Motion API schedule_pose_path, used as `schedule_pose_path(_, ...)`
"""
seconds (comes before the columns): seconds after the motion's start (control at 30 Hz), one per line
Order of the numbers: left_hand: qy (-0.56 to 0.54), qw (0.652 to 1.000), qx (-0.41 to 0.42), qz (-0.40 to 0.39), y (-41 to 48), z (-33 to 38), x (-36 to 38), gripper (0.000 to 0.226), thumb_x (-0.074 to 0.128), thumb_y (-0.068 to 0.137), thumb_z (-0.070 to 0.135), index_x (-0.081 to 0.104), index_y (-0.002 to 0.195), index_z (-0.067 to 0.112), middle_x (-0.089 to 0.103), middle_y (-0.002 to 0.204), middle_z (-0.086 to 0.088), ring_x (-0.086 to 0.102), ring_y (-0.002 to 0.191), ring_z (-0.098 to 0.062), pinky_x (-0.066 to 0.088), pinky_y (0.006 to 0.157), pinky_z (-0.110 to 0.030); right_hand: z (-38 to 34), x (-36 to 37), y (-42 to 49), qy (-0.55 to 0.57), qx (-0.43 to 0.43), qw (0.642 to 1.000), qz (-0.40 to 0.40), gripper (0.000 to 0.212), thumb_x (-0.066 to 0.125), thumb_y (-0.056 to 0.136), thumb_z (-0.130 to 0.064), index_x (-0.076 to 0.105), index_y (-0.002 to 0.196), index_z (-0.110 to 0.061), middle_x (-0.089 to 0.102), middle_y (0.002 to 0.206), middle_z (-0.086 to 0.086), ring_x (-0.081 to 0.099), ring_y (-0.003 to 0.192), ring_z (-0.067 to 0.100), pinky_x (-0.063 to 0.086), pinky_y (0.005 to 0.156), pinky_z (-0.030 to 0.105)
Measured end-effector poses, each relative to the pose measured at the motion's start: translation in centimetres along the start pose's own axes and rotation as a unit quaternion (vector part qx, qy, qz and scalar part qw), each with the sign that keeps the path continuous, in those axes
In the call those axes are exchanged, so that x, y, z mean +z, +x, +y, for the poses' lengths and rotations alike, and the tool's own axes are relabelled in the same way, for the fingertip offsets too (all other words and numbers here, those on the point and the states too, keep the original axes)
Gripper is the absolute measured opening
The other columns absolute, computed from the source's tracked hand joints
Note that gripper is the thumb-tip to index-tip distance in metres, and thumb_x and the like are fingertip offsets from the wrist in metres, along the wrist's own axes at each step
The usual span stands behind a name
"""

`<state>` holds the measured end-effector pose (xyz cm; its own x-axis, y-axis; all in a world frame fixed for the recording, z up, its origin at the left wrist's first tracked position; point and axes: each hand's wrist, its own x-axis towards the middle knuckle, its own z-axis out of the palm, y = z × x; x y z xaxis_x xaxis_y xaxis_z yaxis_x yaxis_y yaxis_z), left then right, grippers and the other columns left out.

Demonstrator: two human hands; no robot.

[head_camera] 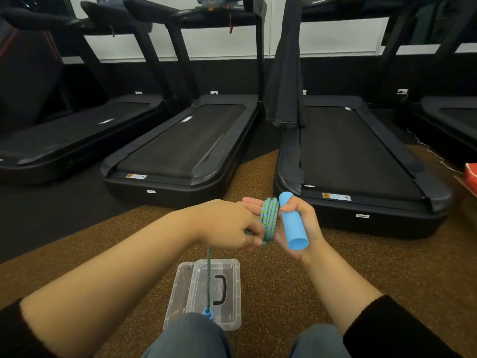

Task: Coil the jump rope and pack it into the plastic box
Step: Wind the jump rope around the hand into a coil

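Rope (269, 219), braided in green and blue, is wound in several tight turns around the fingers of the right hand (299, 223). That hand is closed around a light blue handle (293, 223), a smooth tube held tilted, its open end toward the wrist and its rounded end sticking up past the thumb. The fingertips (249, 202) of this hand poke out beyond the coil, extended rather than curled.

The left hand (227, 224) sits just beside the coil, knuckles up, its fingers pinching the rope at the coil's lower edge. From that pinch a single strand (208, 277) hangs straight down to the second handle (208, 313), of which only a small blue end shows above the knee.

The box (180, 293) is clear plastic and lies on the speckled brown floor (284, 293) between the knees, directly under the hanging strand. Its lid (229, 270), also clear with a black carrying grip, rests askew across the top, leaving the left part open. Nothing of the rope is inside; the coil is held well above it.

Treadmills (180, 143) stand in a row beyond the hands.
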<state>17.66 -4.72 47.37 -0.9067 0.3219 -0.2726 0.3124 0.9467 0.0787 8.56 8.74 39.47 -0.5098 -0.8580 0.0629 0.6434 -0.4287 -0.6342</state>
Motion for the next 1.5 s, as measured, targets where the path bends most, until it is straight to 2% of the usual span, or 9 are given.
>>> schedule_pose_path(0.2, 0.004, 1.000, 0.013, 0.003, 0.2, -0.3, 0.2, 0.020, 0.045, 0.095, 0.037, 0.062, 0.086, 0.030, 0.051, 0.073, 0.019, 0.035, 0.092, 0.033, 0.029, 0.068, -0.016, 0.3, -0.4, -0.2, -0.079, 0.036, 0.996, -0.012, 0.062, 0.066, 0.052, -0.017, 0.067, 0.111, 0.002, 0.069, 0.105, 0.020, 0.068, 0.093, 0.030, 0.054, 0.079, 0.040)
schedule_pose_path(0.27, -0.010, 1.000, 0.008, 0.001, 0.3, -0.5, 0.1, 0.021, 0.044, 0.094, 0.040, 0.059, 0.082, 0.033, 0.055, 0.075, 0.014, 0.051, 0.102, 0.008, 0.037, 0.073, -0.024, 0.5, -0.5, -0.1, -0.141, 0.047, 0.989, -0.003, 0.049, 0.066, 0.049, -0.023, 0.075, 0.096, -0.010, 0.072, 0.091, 0.011, 0.067, 0.080, 0.023, 0.048, 0.078, 0.037)
schedule_pose_path(0.33, -0.020, 1.000, 0.004, 0.009, 0.2, -0.6, 0.0, 0.022, 0.046, 0.094, 0.041, 0.061, 0.081, 0.032, 0.051, 0.066, 0.013, 0.055, 0.077, -0.003, 0.038, 0.067, -0.025, 0.6, -0.8, 0.0, -0.162, 0.055, 0.985, 0.017, 0.047, 0.069, 0.045, -0.025, 0.075, 0.089, -0.012, 0.070, 0.086, 0.011, 0.063, 0.077, 0.024, 0.042, 0.077, 0.038)
schedule_pose_path(0.53, -0.113, 0.990, 0.006, 0.083, -0.1, -1.5, -1.6, 0.025, 0.050, 0.094, 0.038, 0.054, 0.069, 0.035, 0.049, 0.060, 0.010, 0.045, 0.056, -0.001, 0.033, 0.057, -0.019, 1.2, 0.1, -1.3, -0.193, 0.094, 0.976, -0.022, 0.038, 0.047, 0.052, -0.005, 0.075, 0.078, -0.006, 0.072, 0.079, 0.010, 0.069, 0.074, 0.021, 0.053, 0.069, 0.026)
schedule_pose_path(0.67, -0.137, 0.987, -0.002, 0.089, 0.2, -2.2, -2.1, 0.025, 0.049, 0.094, 0.038, 0.063, 0.082, 0.021, 0.057, 0.071, 0.005, 0.049, 0.065, -0.002, 0.039, 0.064, -0.021, 1.3, 0.7, -1.6, -0.240, 0.116, 0.961, -0.080, 0.059, 0.046, 0.058, -0.007, 0.062, 0.113, 0.006, 0.068, 0.110, 0.021, 0.063, 0.109, 0.031, 0.049, 0.093, 0.031)
schedule_pose_path(0.9, -0.243, 0.963, 0.013, 0.114, 0.8, -2.6, -1.7, 0.027, 0.046, 0.097, 0.035, 0.056, 0.074, 0.025, 0.049, 0.057, 0.020, 0.044, 0.056, 0.006, 0.033, 0.056, -0.007, 0.0, 1.1, -2.0, -0.243, 0.089, 0.958, -0.123, 0.052, 0.046, 0.058, -0.008, 0.069, 0.104, 0.000, 0.073, 0.101, 0.015, 0.065, 0.104, 0.026, 0.048, 0.094, 0.031)
schedule_pose_path(1.1, -0.415, 0.899, 0.054, 0.130, 1.3, -3.2, 0.0, 0.028, 0.044, 0.096, 0.037, 0.051, 0.079, 0.016, 0.038, 0.070, -0.008, 0.032, 0.064, -0.020, 0.031, 0.058, -0.025, 0.1, 1.7, -2.1, -0.196, 0.049, 0.969, -0.144, 0.050, 0.045, 0.059, -0.007, 0.070, 0.102, -0.001, 0.073, 0.099, 0.014, 0.066, 0.102, 0.027, 0.049, 0.093, 0.032)
schedule_pose_path(1.4, -0.509, 0.838, 0.067, 0.186, 2.1, -2.7, 2.0, 0.032, 0.037, 0.097, 0.034, 0.044, 0.077, 0.011, 0.041, 0.056, 0.010, 0.035, 0.050, -0.003, 0.033, 0.053, -0.019, 0.3, 2.3, -2.0, -0.146, 0.033, 0.968, -0.204, 0.050, 0.056, 0.065, -0.011, 0.063, 0.111, 0.004, 0.071, 0.106, 0.017, 0.063, 0.108, 0.029, 0.044, 0.102, 0.038)
schedule_pose_path(1.5, -0.608, 0.775, 0.101, 0.137, 2.4, -2.5, 2.9, 0.040, 0.032, 0.100, 0.032, 0.044, 0.067, 0.014, 0.044, 0.041, 0.009, 0.034, 0.034, -0.005, 0.030, 0.044, -0.020, 0.2, 2.5, -1.8, -0.127, 0.018, 0.970, -0.204, 0.048, 0.057, 0.062, -0.009, 0.065, 0.109, 0.003, 0.072, 0.102, 0.016, 0.066, 0.103, 0.027, 0.047, 0.098, 0.036)
